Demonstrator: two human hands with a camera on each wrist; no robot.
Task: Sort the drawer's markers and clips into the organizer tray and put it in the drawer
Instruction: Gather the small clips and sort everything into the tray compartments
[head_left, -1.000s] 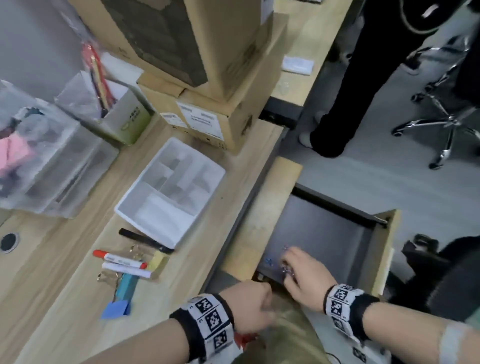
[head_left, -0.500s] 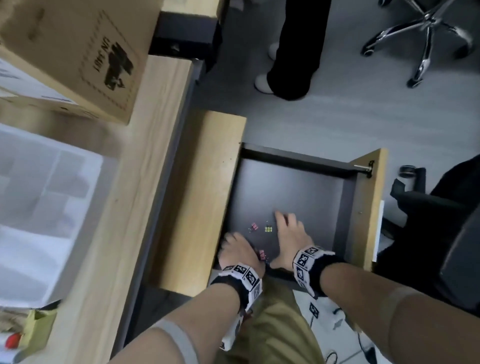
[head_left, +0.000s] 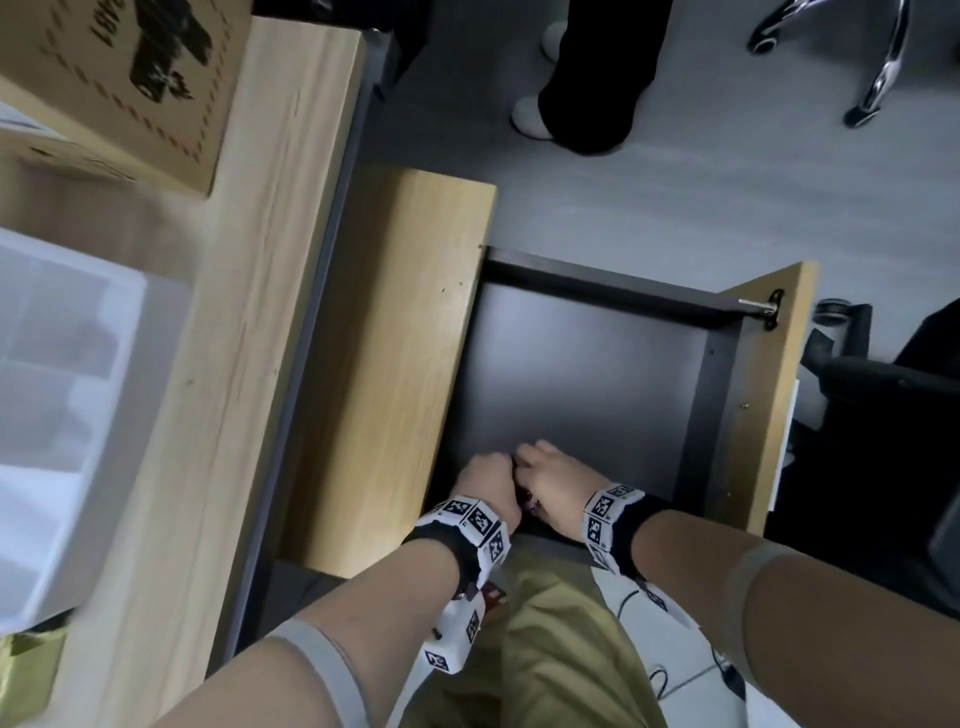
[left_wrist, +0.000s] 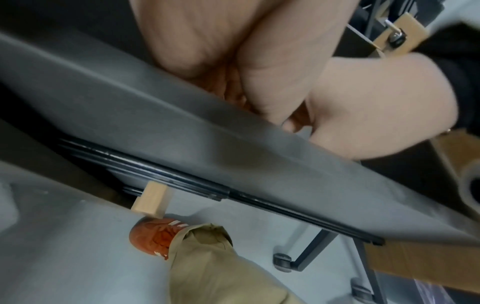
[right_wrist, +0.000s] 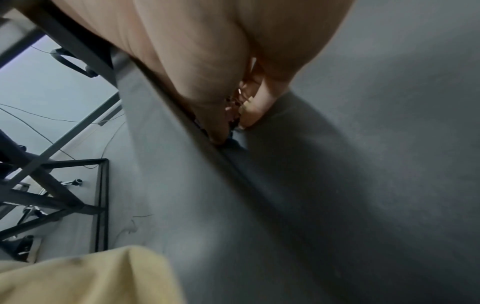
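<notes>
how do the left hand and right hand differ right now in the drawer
The left hand is a closed fist at the drawer's near left corner; the right hand sits just right of it, fingers curled over small clips. What the left holds is hidden. Both touch at the knuckles.

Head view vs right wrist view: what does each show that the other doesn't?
Head only: the left hand fisted beside the right hand, the white organizer tray on the desk, a cardboard box. Right wrist only: small clips gathered between the right hand's curled fingers. Both: the right hand low in the dark drawer.
</notes>
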